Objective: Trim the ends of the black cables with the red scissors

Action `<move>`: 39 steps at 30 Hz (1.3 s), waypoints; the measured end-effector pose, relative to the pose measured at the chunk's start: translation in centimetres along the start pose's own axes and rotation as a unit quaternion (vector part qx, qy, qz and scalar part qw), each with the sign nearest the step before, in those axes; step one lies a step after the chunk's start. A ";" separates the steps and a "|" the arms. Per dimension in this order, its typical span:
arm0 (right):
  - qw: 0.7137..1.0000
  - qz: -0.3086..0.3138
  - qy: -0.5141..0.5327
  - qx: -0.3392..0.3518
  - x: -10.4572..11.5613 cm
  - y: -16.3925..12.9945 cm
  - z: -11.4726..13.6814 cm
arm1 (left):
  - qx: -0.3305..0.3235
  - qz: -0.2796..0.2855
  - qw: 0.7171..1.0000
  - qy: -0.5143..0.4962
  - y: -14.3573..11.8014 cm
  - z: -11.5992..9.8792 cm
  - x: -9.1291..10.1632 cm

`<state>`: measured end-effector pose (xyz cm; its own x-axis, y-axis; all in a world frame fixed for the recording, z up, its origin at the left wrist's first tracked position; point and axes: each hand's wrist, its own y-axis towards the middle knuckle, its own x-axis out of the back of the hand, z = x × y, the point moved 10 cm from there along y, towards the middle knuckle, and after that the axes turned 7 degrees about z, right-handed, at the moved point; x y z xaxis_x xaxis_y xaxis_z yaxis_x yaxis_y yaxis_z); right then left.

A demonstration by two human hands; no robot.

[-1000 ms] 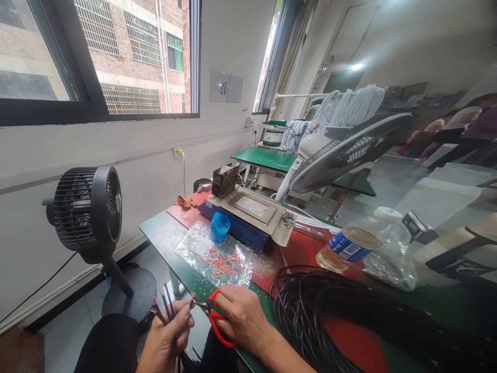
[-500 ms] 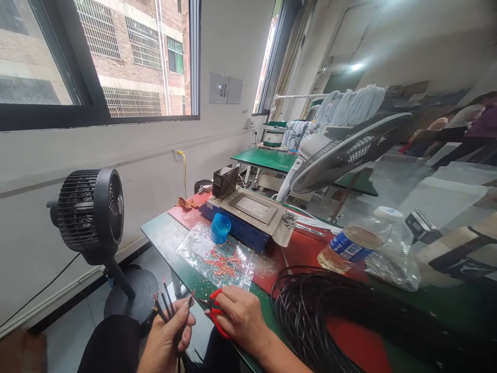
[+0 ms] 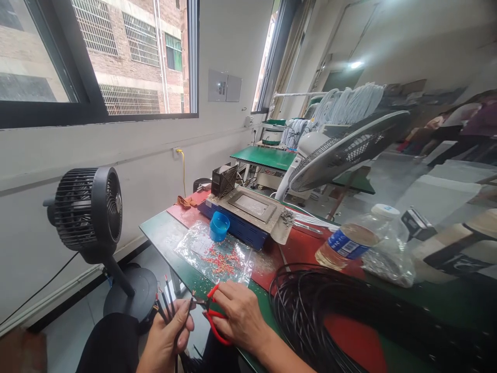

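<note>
Nearest, the left hand [image 3: 166, 336] is closed around a bunch of thin black wires [image 3: 165, 303], held just off the table's front edge; beside it the right hand [image 3: 238, 316] squeezes red-handled cutters [image 3: 213, 318], tips at one wire end. Beyond lie a plastic bag [image 3: 215, 254] of red bits, a black cable coil [image 3: 310, 305], a blue cup [image 3: 219, 226], and a black fan [image 3: 87, 212] standing left

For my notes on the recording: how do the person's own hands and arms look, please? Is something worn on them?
Both the left hand and the right hand are bare: no gloves, and no rings or watch that I can see. The right forearm is bare too, with no sleeve in view. The left wrist runs out of the picture.
</note>
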<state>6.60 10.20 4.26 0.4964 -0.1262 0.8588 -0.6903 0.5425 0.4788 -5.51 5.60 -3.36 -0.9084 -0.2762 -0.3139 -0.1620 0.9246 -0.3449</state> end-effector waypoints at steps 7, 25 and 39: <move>0.999 -0.011 -0.006 0.033 0.3 -0.1 0.6 | -0.024 -0.004 0.999 0.034 0.1 -0.2 0.2; 0.999 -0.018 0.034 -0.009 0.5 0.1 0.2 | 0.008 0.012 0.999 -0.035 0.1 0.2 0.0; 0.997 -0.053 -0.023 0.041 0.8 -0.4 0.9 | 0.009 -0.001 1.000 -0.017 -0.2 0.3 0.0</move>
<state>6.79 9.11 4.94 0.5450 -0.2185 0.8095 -0.6776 0.4538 0.5787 -5.38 5.30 -3.60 -0.8942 -0.2875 -0.3432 -0.1567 0.9191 -0.3615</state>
